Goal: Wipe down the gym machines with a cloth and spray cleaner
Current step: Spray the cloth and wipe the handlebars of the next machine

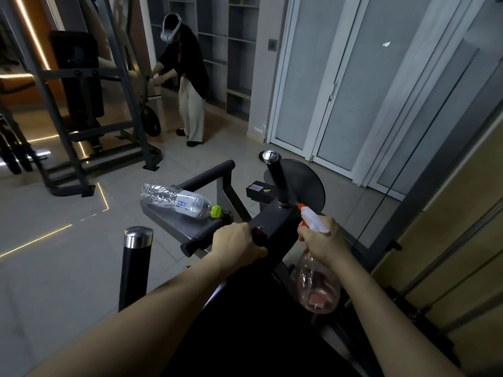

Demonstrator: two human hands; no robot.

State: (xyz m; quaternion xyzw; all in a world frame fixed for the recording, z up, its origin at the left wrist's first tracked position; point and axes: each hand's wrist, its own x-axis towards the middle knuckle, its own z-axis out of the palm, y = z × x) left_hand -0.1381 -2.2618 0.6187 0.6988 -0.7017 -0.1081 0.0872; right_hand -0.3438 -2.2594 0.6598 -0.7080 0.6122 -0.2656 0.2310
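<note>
Spray bottle (318, 284) in right hand (324, 240)

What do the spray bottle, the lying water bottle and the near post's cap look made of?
Spray bottle: glossy, pink-tinted plastic that you can see through. Water bottle: thin clear plastic, ribbed and crinkled, with an opaque green cap. Post cap: probably polished metal, given its bright reflections.
</note>
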